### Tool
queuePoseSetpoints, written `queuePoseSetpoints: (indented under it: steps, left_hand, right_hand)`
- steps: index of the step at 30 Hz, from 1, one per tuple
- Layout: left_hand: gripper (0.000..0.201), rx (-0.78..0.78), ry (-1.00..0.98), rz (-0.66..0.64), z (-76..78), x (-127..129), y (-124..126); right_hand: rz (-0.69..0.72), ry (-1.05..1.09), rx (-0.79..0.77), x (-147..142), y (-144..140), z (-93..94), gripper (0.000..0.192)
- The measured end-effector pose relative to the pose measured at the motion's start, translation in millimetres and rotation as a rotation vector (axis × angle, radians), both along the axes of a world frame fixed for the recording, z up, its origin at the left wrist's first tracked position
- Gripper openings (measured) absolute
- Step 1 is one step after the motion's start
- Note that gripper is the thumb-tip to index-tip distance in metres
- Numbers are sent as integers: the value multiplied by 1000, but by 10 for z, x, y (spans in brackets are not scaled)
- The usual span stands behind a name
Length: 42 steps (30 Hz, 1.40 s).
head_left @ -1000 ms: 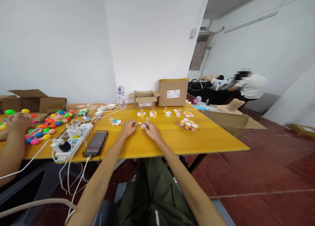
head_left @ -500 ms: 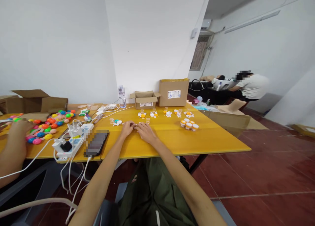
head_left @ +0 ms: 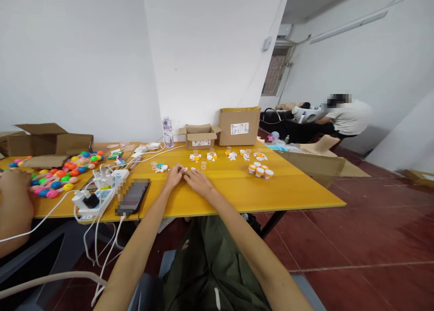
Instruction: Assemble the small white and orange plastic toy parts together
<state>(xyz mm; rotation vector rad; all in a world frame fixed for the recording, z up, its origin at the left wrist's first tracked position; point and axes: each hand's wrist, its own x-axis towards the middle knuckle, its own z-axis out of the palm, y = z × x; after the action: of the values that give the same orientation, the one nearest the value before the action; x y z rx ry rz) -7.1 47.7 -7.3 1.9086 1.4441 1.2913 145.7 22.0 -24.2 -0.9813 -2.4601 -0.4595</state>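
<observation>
Where the two hands meet on the yellow tabletop, a tiny white piece sits between their fingertips; it is too small to tell what it is. Left hand has its fingers curled with the tips drawn in on the piece, and right hand lies just beside it, fingers stretched toward the same spot, so the fingertips of both all but touch. Whether either hand truly pinches the piece I cannot tell.

Just beyond the fingers stands a small clear cup, and to the left of it a little heap of white and teal bits. Farther back lie scattered white and orange parts. To the right stands a cluster of orange pots with white lids.

Against the wall sit a small open carton, a taller cardboard box and a water bottle. Left of the hands lie a dark phone and a white power strip with cables. Beyond these, bright plastic balls cover the neighbouring tabletop, where another person's arm rests
</observation>
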Motion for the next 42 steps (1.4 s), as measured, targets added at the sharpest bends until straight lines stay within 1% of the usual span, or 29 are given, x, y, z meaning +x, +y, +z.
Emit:
queuePoseSetpoints:
  steps: [3, 6, 10, 13, 15, 19, 24, 28, 31, 37, 42]
  left_hand:
    - [9, -15, -35, -7, -2, -6, 9]
    - [9, -24, -71, -13, -1, -5, 11]
    - [10, -35, -104, -30, 7, 2, -15]
    - [10, -54, -130, -61, 20, 8, -50]
    - [10, -61, -151, -82, 30, 12, -73]
    - [10, -75, -182, -125, 48, 22, -99]
    - [13, -118, -227, -191, 68, 36, -122]
    - [20, -146, -278, -270, 89, 41, -152]
    - [22, -148, -313, -294, 105, 41, -167]
    - [23, -176, -349, -313, 115, 37, -178]
    - [30, -196, -361, -354, 119, 45, -184]
  right_hand:
    - [-22, 7, -23, -89, 23, 5, 22]
    - [-62, 67, -47, -122, 29, -11, 30]
    - [-136, 187, -72, -52, 22, -80, 45]
    - [-174, 231, -96, -3, 22, -115, 50]
    - [-161, 243, -106, 9, 20, -113, 49]
    - [-90, 306, -136, 14, -8, -59, 40]
    - [-102, 512, -196, 29, -53, 25, 30]
    - [-38, 682, -185, 38, -55, 50, 25]
    - [8, 762, -190, 37, -54, 49, 24]
    - [44, 835, -214, 35, -56, 61, 23]
    - [48, 849, -231, 44, -54, 73, 22]
